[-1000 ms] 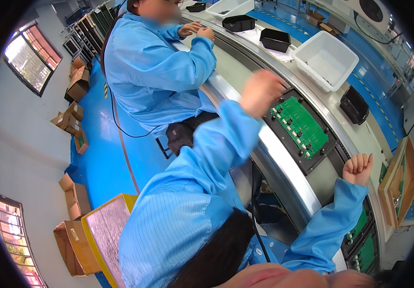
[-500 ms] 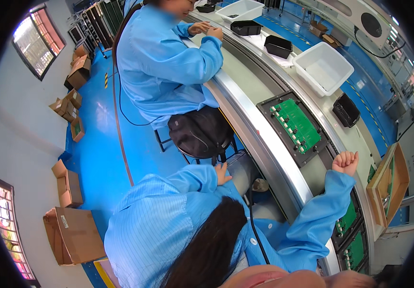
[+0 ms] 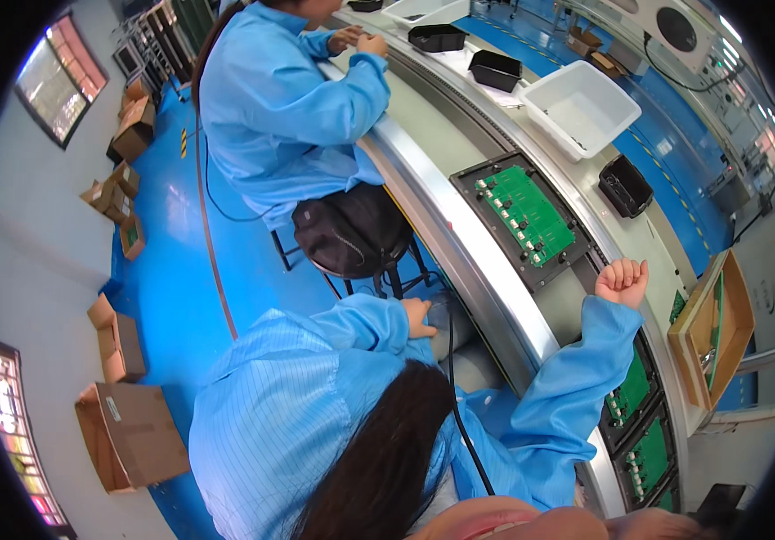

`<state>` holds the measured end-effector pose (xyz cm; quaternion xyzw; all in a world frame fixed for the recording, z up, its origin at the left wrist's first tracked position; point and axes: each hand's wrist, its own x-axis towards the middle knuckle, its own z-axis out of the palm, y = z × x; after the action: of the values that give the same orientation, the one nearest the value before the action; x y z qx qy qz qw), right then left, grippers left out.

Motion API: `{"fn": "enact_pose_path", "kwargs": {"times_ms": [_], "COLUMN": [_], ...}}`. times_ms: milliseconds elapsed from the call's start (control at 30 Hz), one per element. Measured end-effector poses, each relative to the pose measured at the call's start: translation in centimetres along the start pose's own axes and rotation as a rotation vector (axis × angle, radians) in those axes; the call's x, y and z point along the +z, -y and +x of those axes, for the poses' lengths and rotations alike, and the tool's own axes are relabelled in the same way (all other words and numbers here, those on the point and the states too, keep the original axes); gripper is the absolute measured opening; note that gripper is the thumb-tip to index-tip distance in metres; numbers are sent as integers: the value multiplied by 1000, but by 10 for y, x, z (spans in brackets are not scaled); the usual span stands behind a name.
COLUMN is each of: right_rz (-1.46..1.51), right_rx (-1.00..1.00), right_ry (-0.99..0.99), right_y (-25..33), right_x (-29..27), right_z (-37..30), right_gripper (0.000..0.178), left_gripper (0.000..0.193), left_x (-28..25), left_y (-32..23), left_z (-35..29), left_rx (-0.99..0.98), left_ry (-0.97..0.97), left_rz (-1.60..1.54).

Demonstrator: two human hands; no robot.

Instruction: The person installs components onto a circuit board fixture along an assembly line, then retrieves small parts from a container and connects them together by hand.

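My right hand (image 3: 622, 281) rests on the grey conveyor belt (image 3: 441, 135) with its fingers curled into a fist and nothing visible in it. Just to its left lies a green circuit board (image 3: 528, 214) in a black carrier frame. My left hand (image 3: 417, 317) is down below the belt's metal edge (image 3: 459, 261), lying on something grey at my lap; its fingers are partly hidden. More green boards in black frames (image 3: 635, 396) sit on the belt to the right of my right sleeve. Both arms wear light blue sleeves.
A co-worker in a blue coat (image 3: 288, 108) sits further up the belt, hands (image 3: 360, 40) on it. A black bag (image 3: 356, 229) hangs on their stool. Black trays (image 3: 495, 67), a white bin (image 3: 581, 108) and a wooden box (image 3: 716, 328) line the belt. Cardboard boxes (image 3: 131, 432) stand on the blue floor.
My left hand has come off the area above the green board and dropped below the belt's edge to my lap. My right hand has closed into a fist and stayed on the belt.
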<state>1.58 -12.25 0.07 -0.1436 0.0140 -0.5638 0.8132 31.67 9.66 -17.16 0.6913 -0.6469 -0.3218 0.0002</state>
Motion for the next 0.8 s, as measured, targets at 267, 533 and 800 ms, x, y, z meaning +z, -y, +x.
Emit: {"fn": "enact_pose_path", "kwargs": {"times_ms": [267,533,800], "right_rz": [38,-57,-170], "right_rx": [75,109,120], "right_ry": [-47,-29,-244], "right_y": [-10,-13,-8], "right_x": [18,21,8], "right_z": [-8,-7,-12], "right_gripper": [32,31,27], "left_gripper": [52,16,14], "left_x": [-45,-209,-303], "left_y": [-16,36,76], "left_z": [13,27,71], "left_rx": [92,453,592], "left_ry": [181,195,-904], "left_rz": [175,-465,-1473]}}
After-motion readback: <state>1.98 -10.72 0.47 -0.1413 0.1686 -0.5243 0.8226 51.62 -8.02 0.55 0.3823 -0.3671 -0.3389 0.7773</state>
